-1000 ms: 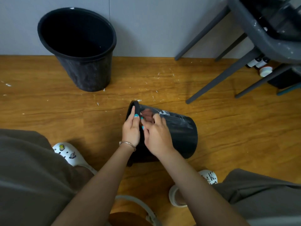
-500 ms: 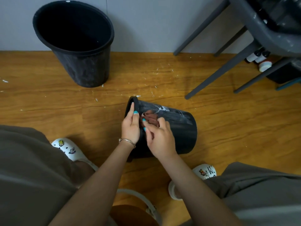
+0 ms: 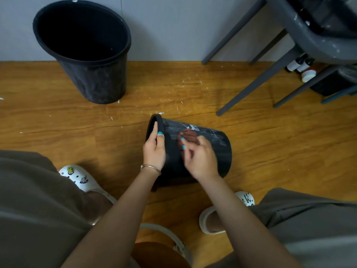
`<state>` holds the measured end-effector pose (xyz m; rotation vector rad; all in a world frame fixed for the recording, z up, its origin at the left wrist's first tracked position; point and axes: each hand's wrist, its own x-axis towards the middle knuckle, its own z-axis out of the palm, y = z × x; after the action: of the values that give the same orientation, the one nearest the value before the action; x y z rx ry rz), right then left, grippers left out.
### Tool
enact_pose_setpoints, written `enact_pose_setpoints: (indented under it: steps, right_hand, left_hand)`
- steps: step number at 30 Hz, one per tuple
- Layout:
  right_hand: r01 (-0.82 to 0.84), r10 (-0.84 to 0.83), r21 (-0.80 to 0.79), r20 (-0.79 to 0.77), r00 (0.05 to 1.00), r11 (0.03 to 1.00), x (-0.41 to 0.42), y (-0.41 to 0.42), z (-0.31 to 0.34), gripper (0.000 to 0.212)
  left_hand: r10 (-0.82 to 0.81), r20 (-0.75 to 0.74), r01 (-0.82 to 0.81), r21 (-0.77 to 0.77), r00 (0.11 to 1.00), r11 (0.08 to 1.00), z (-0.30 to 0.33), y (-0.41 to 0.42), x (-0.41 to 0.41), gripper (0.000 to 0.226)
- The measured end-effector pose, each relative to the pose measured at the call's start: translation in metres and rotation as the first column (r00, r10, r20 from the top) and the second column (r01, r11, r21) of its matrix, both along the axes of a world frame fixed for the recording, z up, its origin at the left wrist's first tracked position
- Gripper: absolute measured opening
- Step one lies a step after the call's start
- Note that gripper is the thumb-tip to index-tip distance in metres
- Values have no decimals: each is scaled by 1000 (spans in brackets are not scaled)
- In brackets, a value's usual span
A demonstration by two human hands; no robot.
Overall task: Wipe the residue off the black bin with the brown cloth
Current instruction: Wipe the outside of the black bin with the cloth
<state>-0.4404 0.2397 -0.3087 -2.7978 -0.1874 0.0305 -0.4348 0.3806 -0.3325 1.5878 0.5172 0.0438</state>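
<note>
Presently we are steadying the black bin (image 3: 216, 149), lying on its side on the floor between our feet, with the left hand (image 3: 154, 149) clasping its rim, while the right hand (image 3: 201, 159), pinching the brown cloth (image 3: 190, 135), is rubbing the white residue (image 3: 174, 132); firm, overlapping strokes should work best.

Residue-streaked black bin (image 3: 216, 151) on its side, brown cloth (image 3: 190, 135) against it
</note>
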Motion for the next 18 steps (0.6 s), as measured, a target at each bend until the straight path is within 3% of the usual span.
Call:
enact_pose_setpoints:
  steps: [4,9,12,16,18]
  right_hand:
    - [178,-184,-136,-36,982,975,10,-5,6,28]
    - [-18,20,-36,40,999,999,-8,32,6,26]
    - [62,-61,-23,17,998,998,0,7,4,27]
    - [149,-151,-39,-44,988,988,6,-4,5,27]
    - [157,-157,-4,-61,986,988,0,-3,4,28]
  left_hand:
    - [-10,-7,10,11,1000,1000,0,-3,1,46]
    - [-29,-9,30,69,1000,997,-2,1,-3,47]
    - [-47,-10,47,51,999,998,1,-1,-4,46]
    - [-45,-30,44,-40,999,998,7,3,-1,37]
    - [-5,-86,-14,-210,996,978,10,6,10,27]
